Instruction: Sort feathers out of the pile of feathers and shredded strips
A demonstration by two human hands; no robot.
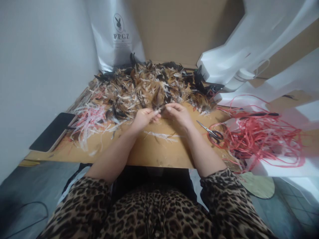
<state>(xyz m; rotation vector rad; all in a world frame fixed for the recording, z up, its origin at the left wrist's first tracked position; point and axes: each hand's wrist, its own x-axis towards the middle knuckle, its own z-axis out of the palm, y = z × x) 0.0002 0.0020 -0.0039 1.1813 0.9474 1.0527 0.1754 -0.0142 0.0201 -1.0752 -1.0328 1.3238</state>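
Over the middle of the table, my left hand [147, 118] is closed in a pinch on the base of a small brown feather bunch [158, 99], whose tips point away from me. My right hand [178, 114] is close beside it, thumb and fingers pressed together near the bunch's right side. What the right fingertips hold is too small to make out. Just beyond both hands spreads a large heap of brown, black and whitish feathers [139, 84]. On the table between my forearms lie a few thin white strands [163, 136].
Scissors [211, 131] with dark handles lie right of my right hand, beside tangled red plastic strips [264, 136]. At left are pink and white strips [88, 121] and a phone [53, 132]. A printed white bag [117, 36] stands behind the heap. The table's front edge [159, 165] is near me.
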